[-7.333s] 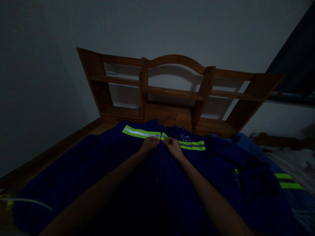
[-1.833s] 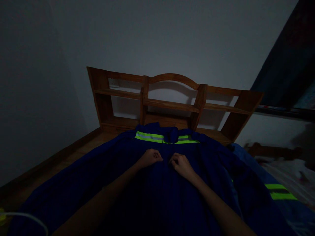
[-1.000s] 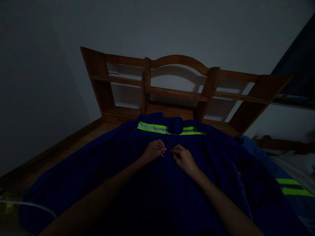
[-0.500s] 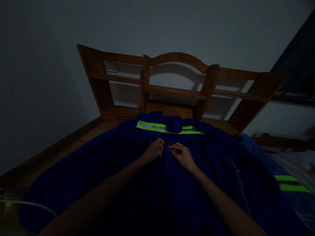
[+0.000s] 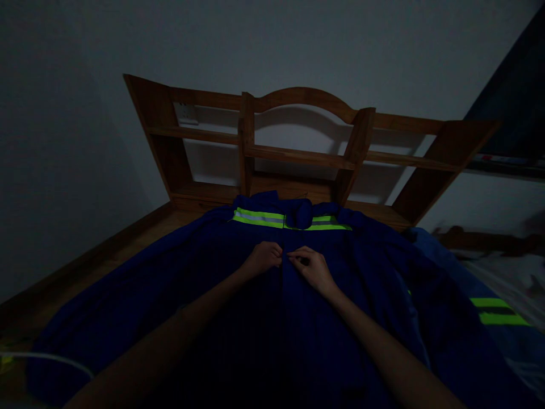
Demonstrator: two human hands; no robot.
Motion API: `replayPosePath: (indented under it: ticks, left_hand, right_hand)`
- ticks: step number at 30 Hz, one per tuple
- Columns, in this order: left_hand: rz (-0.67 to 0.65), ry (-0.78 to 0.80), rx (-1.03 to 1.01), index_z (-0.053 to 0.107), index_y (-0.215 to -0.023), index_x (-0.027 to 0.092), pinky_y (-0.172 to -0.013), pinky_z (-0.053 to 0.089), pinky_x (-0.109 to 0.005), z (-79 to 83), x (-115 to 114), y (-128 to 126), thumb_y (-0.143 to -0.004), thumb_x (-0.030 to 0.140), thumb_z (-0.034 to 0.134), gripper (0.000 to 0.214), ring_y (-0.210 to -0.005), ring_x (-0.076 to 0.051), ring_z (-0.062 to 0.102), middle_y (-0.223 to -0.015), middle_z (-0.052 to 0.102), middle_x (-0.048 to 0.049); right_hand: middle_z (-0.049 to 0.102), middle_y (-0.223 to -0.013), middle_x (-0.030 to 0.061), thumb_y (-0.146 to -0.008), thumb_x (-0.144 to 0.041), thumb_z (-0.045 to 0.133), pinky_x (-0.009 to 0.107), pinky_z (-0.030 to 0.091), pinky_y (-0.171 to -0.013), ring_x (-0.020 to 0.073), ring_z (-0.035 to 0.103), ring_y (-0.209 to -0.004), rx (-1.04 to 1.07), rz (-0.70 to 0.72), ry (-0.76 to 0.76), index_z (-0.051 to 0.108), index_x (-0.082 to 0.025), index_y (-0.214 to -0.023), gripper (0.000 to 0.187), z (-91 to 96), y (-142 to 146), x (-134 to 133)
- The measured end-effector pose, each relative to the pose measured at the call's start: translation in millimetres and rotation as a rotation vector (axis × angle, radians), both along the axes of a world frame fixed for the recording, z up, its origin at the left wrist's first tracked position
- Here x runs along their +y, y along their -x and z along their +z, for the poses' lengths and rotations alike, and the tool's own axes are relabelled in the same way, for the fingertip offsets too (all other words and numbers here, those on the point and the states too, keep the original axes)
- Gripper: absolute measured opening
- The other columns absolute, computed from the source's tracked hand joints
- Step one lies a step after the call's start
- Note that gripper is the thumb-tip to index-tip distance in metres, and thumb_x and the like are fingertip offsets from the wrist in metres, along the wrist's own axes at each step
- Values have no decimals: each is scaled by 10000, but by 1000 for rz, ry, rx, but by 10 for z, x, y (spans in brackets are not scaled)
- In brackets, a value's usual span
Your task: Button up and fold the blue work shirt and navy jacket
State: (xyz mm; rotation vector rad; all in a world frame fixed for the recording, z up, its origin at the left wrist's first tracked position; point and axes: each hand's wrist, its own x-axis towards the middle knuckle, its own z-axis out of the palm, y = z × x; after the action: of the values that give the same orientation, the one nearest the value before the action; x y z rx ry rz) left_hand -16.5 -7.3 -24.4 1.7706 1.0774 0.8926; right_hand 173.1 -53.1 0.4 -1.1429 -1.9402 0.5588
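Note:
A dark blue work jacket [image 5: 238,244] lies spread out, front side up, with its collar at the far end. A yellow-green and silver reflective band [image 5: 259,218] crosses its chest. At the front opening, just below the band, my left hand [image 5: 266,258] has its fingers curled closed on the jacket's edge. Close beside it, my right hand [image 5: 313,267] pinches the cloth on the other side of the opening between thumb and forefinger. Dim light hides any button or fastener between the fingertips.
Beyond the collar stands a wooden headboard with shelves [image 5: 298,152] against the wall. Another blue garment with reflective stripes [image 5: 502,311] lies at right. A pale cable [image 5: 55,358] runs in at lower left, and a power socket [image 5: 187,113] shows behind the headboard.
My left hand has turned slightly, its fingers tucked in more against the opening. My right hand keeps its pinch nearly in place. The whole view has shifted a little.

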Motion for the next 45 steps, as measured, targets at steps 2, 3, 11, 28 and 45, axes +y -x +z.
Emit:
replayPosePath:
  ticks: [2, 3, 11, 28, 45]
  left_hand:
    - [7, 5, -11, 628, -763, 129, -583, 489, -227, 0, 10, 16, -613, 243, 673, 194, -635, -154, 650, -691, 681, -41]
    - [13, 8, -11, 635, -766, 129, -586, 490, -228, 3, 17, 19, -609, 245, 677, 199, -640, -155, 651, -696, 684, -41]
    - [149, 6, -61, 645, -762, 132, -612, 487, -231, 118, 14, -100, -590, 213, 686, 195, -666, -155, 646, -714, 690, -36]
    - [150, 262, -280, 603, -762, 131, -615, 519, -248, 138, -214, -130, -630, 177, 673, 156, -619, -137, 633, -644, 652, -7]
    - [232, 451, -409, 652, -737, 110, -648, 504, -235, 207, -296, -128, -475, 378, 833, 417, -640, -110, 596, -679, 632, -21]
  right_hand:
    - [657, -888, 23, -820, -221, 556, 238, 450, -662, 118, 586, -691, 15, -5, 19, 705, -226, -924, 181, 10, 0, 4]
    - [657, -886, 23, -817, -229, 559, 235, 449, -648, 115, 584, -679, 27, -6, 32, 702, -220, -912, 172, 11, -1, 13]
    - [613, -709, -17, -772, -337, 621, 209, 460, -505, 101, 575, -548, 357, 114, 257, 614, -186, -952, 235, -60, -30, 169]
    - [624, -693, -12, -821, -302, 572, 207, 435, -555, 106, 588, -594, 148, 77, 179, 598, -187, -864, 126, -65, -20, 92]
    - [597, -793, 4, -838, -209, 548, 223, 409, -646, 120, 566, -711, -54, 63, -41, 573, -192, -887, 58, -69, 15, 81]
